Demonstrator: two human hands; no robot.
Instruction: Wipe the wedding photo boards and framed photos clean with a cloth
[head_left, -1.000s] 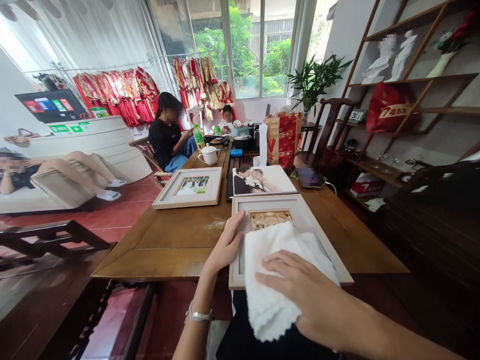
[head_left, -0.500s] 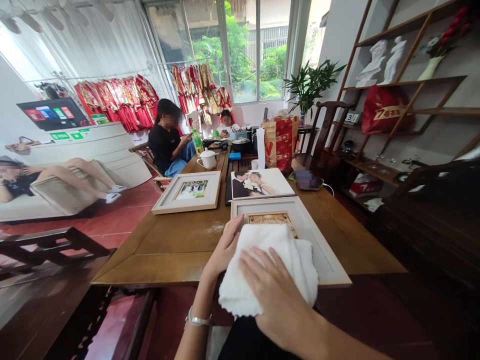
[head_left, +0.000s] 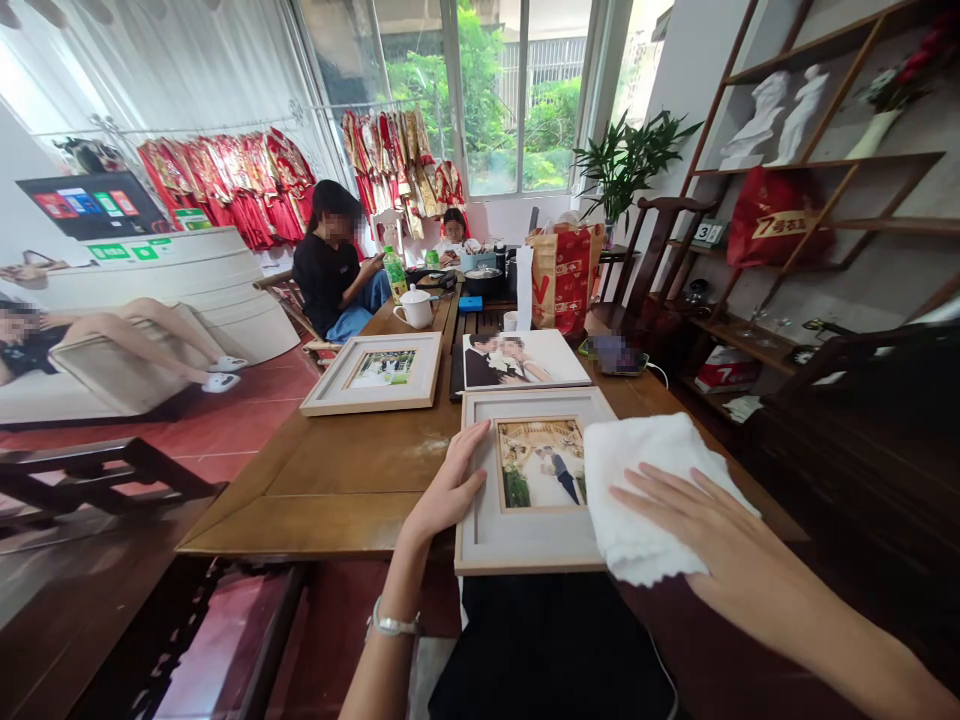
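The white cloth (head_left: 637,455) has swept toward the right side of the view, so the photo (head_left: 540,462) inside the picture frame (head_left: 517,545) is uncovered and the wiping now falls on the frame's right edge. The right hand (head_left: 694,515) lies flat on the cloth, fingers outstretched; whether the thumb pinches it underneath cannot be told. Half a second ago cloth and hand covered the lower left of the glass. The left hand (head_left: 454,480) remains loosely open against the left rim, and the picture frame stays at lower centre on the table (head_left: 337,465).
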